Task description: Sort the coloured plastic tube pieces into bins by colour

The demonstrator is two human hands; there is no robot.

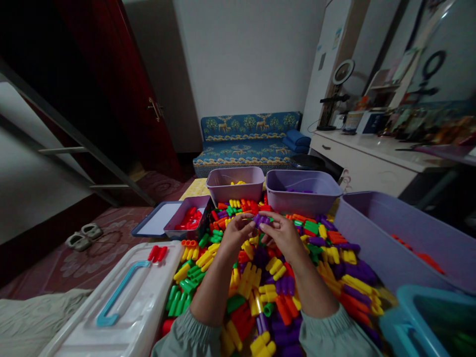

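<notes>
A small purple plastic piece [261,220] is held between both hands above a wide heap of coloured pieces. My left hand [238,230] pinches its left side with thumb and fingertips. On its right side, my right hand [280,232] grips it with thumb and index finger, the other fingers curled below. Yellow pieces [249,280], green pieces [180,301], orange pieces and purple ones lie loosely mixed under and around my forearms.
Purple bins stand behind the heap, one with yellow pieces [235,191], one with purple [303,201]. A large bin [372,238] and a blue one [412,317] are right. A red-filled box [171,225] and white lid [137,307] sit left.
</notes>
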